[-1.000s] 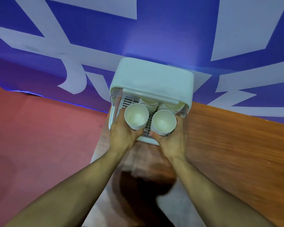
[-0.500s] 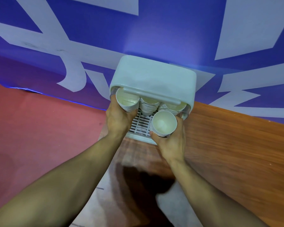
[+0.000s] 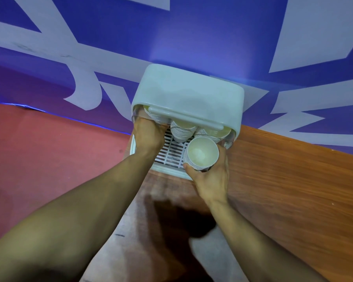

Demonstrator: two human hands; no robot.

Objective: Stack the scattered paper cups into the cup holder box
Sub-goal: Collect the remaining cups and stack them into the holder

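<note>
At the box's [image 3: 188, 98] 10 o'clock corner, the left hand [image 3: 149, 135] has pushed the left stack [image 3: 153, 116] back under the lid. Its fingers are hidden, so we cannot tell its grip. The right hand [image 3: 210, 178] clamps the right stack [image 3: 202, 153] at 4 o'clock, over the tray front. We judge one stack nearly seated, one pending.

Left hand [image 3: 149, 135] fingers, left cup stack [image 3: 151, 114] mostly hidden under box lid [image 3: 188, 96].

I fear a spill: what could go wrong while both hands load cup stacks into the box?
The stack of white paper cups in the right hand, held at the front of the pale green plastic box, may bump the rear stacks.
The left hand reaches under the lid; its stack could catch there.
</note>
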